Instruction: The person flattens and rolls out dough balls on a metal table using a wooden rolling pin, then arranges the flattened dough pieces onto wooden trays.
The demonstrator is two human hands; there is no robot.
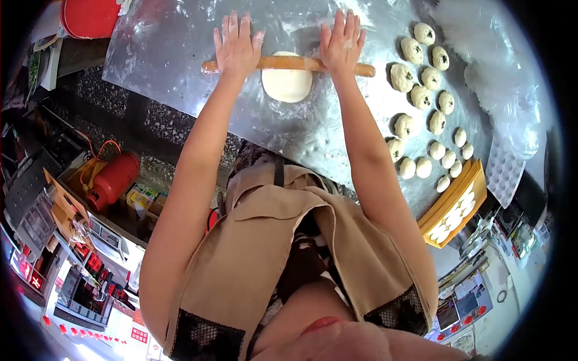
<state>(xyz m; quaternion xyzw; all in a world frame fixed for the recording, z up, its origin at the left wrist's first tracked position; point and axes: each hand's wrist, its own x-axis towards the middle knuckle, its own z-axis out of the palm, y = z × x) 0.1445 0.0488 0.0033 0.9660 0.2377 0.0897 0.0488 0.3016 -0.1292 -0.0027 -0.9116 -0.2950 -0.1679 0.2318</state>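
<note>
A wooden rolling pin (289, 63) lies across a flattened round of white dough (286, 85) on the metal worktop. My left hand (236, 49) rests palm down over the pin's left part, its floury fingers stretched forward past the wood. Over the right part, my right hand (341, 45) presses in the same way with fingers extended. Neither hand wraps round the pin. The dough sticks out on both sides of it, mostly toward me.
Several filled dough balls (420, 96) sit to the right, with smaller plain dough pieces (448, 159) nearer me. Crumpled clear plastic (500, 72) covers the far right. A yellow tray (475, 195) holds white rounds. On the left are a red container (90, 17) and a red gas cylinder (114, 180).
</note>
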